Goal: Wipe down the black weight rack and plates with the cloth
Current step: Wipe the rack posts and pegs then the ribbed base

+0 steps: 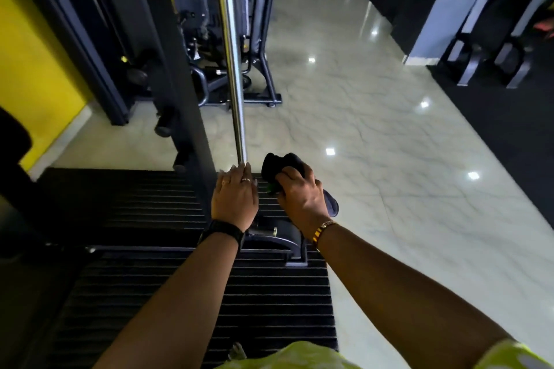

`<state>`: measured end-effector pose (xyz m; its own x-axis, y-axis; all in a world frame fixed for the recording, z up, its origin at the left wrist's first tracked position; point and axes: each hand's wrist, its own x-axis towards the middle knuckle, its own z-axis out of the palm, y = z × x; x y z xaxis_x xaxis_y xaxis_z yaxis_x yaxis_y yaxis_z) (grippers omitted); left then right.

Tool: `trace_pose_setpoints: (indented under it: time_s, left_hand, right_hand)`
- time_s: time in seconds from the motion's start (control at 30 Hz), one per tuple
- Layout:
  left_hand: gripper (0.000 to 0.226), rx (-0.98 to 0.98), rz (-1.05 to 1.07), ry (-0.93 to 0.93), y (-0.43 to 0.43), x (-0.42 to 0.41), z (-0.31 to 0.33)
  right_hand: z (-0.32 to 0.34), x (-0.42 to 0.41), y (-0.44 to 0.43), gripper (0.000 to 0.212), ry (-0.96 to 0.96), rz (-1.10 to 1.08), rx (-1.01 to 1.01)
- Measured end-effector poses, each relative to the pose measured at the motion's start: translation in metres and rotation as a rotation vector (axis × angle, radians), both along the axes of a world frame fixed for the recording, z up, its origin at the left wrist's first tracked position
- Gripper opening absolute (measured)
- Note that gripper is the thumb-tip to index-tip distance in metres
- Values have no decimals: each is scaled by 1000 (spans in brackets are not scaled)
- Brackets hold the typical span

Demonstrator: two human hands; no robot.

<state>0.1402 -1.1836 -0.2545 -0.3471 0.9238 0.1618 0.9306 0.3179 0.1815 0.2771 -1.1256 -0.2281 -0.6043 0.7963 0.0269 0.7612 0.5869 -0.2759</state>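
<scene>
Many ribbed black plates (135,204) lie beside glossy marble floor (374,129) and yellow wall (36,69).

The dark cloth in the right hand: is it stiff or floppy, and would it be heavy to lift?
Probably floppy: the cloth bunches into soft, rounded folds where the right hand grips it. Likely light, since curled fingers alone hold the whole wad. Unlikely to roll: it shows no firm shape.

Black wristwatch (224,231), yellow-black bracelet (320,231), finger rings (246,179)
</scene>
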Motion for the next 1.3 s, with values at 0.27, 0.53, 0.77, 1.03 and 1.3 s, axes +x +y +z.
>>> trace_pose_setpoints:
  time_s: [0.27,0.53,0.77,1.03,1.3]
  left_hand:
    - [50,61,245,-62,-53,48,17]
    - [53,42,465,-66,-135,65,20]
    - [51,-8,690,-9,-210,38,36]
    - [51,7,790,-39,-296,-27,47]
    - [51,-21,812,-26,-382,-103,48]
  right_hand:
    - [17,22,-27,36,68,209,62]
    - [16,10,-96,34,91,443,73]
    - [26,-34,-153,34,52,608,95]
    - [27,-107,-240,34,105,704,89]
    - [28,-185,-328,31,209,748,97]
